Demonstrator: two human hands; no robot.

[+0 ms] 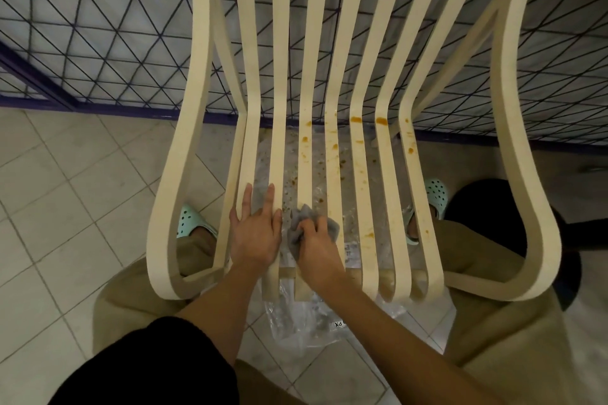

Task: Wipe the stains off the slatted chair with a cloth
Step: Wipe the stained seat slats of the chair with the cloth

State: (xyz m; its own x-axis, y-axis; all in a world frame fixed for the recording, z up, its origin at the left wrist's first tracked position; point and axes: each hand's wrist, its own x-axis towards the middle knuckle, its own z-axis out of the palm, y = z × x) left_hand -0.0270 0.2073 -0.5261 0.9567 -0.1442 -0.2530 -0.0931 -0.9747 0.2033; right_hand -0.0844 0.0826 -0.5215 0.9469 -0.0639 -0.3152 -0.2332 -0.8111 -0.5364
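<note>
So the cream slatted chair (388,174) stands right in front of the person on a pale tiled floor (65,191), backed up against a wire mesh panel (98,26) with a dark blue frame. The left hand (255,237) lies flat and relaxed across two of the left seat slats near the front edge, fingers straight, not gripping anything. The right hand (317,246) is just beside it, fingers curled around a bunched-up grey cloth (300,215) and pressing it onto a slat near the middle of the seat. The orange stains (381,121) are mostly further back, smeared across the middle and right slats where the seat bends up into the backrest, with smaller drips running forward along them. No real containers here, just a crinkly clear plastic sheet (306,322) spread on the floor under the seat, speckled with brownish-orange spots. The person wears mint green clogs (189,220), khaki trousers (493,322) and a black sleeve (164,365).
</note>
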